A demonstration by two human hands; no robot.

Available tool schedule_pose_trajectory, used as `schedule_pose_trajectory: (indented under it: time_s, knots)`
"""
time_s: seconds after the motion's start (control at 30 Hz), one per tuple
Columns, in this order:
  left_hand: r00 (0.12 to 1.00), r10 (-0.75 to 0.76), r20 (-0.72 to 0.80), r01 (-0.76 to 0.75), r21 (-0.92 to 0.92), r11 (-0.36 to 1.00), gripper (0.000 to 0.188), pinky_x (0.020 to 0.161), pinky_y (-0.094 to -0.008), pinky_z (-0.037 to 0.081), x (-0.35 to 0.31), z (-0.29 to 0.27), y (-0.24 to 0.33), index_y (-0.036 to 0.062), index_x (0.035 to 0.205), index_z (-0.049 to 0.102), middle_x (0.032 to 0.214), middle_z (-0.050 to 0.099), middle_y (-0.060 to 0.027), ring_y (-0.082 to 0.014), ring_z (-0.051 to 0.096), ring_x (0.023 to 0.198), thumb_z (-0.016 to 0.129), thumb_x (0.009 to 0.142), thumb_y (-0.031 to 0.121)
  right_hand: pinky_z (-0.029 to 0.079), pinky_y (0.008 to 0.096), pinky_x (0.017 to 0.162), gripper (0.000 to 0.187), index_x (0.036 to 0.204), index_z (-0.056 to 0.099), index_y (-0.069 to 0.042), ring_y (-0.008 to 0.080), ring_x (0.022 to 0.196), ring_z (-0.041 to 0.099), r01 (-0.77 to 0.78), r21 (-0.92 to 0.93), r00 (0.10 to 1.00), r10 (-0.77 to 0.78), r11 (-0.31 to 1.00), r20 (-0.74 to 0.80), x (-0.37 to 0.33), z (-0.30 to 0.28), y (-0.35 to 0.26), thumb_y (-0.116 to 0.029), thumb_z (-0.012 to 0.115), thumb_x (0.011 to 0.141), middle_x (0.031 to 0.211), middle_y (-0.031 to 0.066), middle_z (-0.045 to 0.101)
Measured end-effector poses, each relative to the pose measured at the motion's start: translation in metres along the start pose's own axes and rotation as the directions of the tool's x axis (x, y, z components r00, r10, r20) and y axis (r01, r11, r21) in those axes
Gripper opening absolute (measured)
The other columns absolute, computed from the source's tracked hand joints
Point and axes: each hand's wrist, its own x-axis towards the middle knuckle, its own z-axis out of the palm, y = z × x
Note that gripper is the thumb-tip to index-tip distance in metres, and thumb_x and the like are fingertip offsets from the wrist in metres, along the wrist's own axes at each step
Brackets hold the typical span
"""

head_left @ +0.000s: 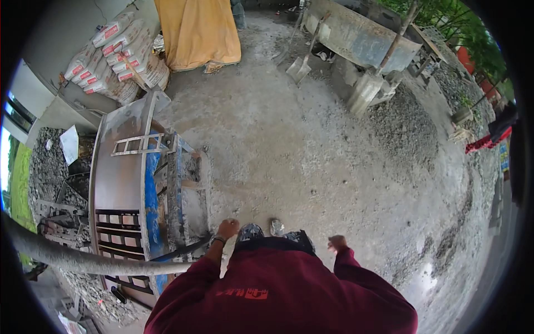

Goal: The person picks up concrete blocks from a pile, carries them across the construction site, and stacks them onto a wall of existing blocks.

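Observation:
My left hand [228, 228] hangs beside my left leg with its fingers curled in, and nothing shows in it. A dark band circles that wrist. The nearest thing to it is a worktable [119, 178] with a metal top, blue edge and dark slotted section. On the other side, my right hand [336, 243] is held out from the body over the concrete floor [278, 156]. Its fingers are bent inward with no object visible. Between the hands, my patterned trouser legs and one shoe [276, 226] show below the dark red sweater.
A grey pole [83, 256] crosses at lower left. Stacked bags [119, 55] and an orange tarp [198, 33] stand at the back left. Farther right are a shovel [298, 69], a large metal trough [361, 30], a post in a concrete base [365, 92] and gravel [409, 131].

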Motion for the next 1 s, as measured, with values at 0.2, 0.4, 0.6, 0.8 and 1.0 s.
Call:
schedule_pose_trajectory:
  time_s: [0.2,0.4,0.6,0.8,1.0]
  knots:
    - [0.762,-0.552,-0.339,0.253,-0.628,0.736,0.026,0.043,-0.0349,0.043,0.054,-0.11,0.003,-0.0003,0.084,0.053,0.069,0.059,-0.0151,-0.0255,0.058,0.052,0.043,0.083,0.024,0.05,0.0284,0.051,0.02,0.086,0.061,-0.002,0.0159,0.056,0.061,0.521,-0.011,0.832,-0.51,0.854,-0.217,0.131,-0.083,-0.377,-0.019,0.053,0.081,0.071,0.0071,0.062]
    - [0.868,-0.473,-0.148,0.478,-0.006,0.879,0.029,0.052,-0.0483,0.045,0.179,-0.112,0.028,-0.0025,0.092,0.053,0.075,0.06,-0.0195,-0.033,0.061,0.064,0.044,0.082,0.023,0.049,0.0293,0.054,0.023,0.088,0.06,0.0,0.0161,0.057,0.06,0.612,0.105,0.791,-0.608,0.784,-0.069,0.206,-0.087,-0.576,-0.021,0.058,0.079,0.07,0.0081,0.062]
    - [0.936,-0.336,-0.107,0.332,-0.056,0.942,0.022,0.048,-0.0394,0.048,0.417,-0.166,0.22,0.0017,0.079,0.059,0.066,0.063,-0.0131,-0.0263,0.062,0.055,0.053,0.077,0.022,0.049,0.0335,0.05,0.027,0.092,0.062,-0.007,0.0201,0.061,0.064,0.247,-0.509,0.951,-0.105,0.825,0.291,0.273,-0.115,-0.608,-0.03,0.057,0.078,0.076,0.0077,0.066]
    - [0.963,0.242,-0.123,-0.212,0.212,0.954,0.018,0.042,-0.0233,0.042,0.674,-0.319,0.413,0.0084,0.078,0.056,0.069,0.059,-0.0029,-0.0119,0.058,0.057,0.055,0.081,0.026,0.052,0.0396,0.063,0.026,0.089,0.063,-0.013,0.0261,0.076,0.064,0.505,-0.85,0.769,-0.525,0.152,0.364,0.351,-0.126,-0.696,-0.033,0.063,0.073,0.079,0.0088,0.066]
    - [0.97,-0.029,-0.243,-0.111,-0.542,0.833,0.023,0.046,-0.0288,0.045,0.813,-0.389,0.657,0.0042,0.078,0.056,0.07,0.061,-0.0064,-0.0142,0.059,0.058,0.052,0.084,0.026,0.051,0.0391,0.068,0.037,0.094,0.062,-0.015,0.0254,0.08,0.064,0.401,-0.723,0.913,-0.303,0.562,0.271,0.447,-0.164,-0.82,-0.041,0.066,0.067,0.084,0.0043,0.067]
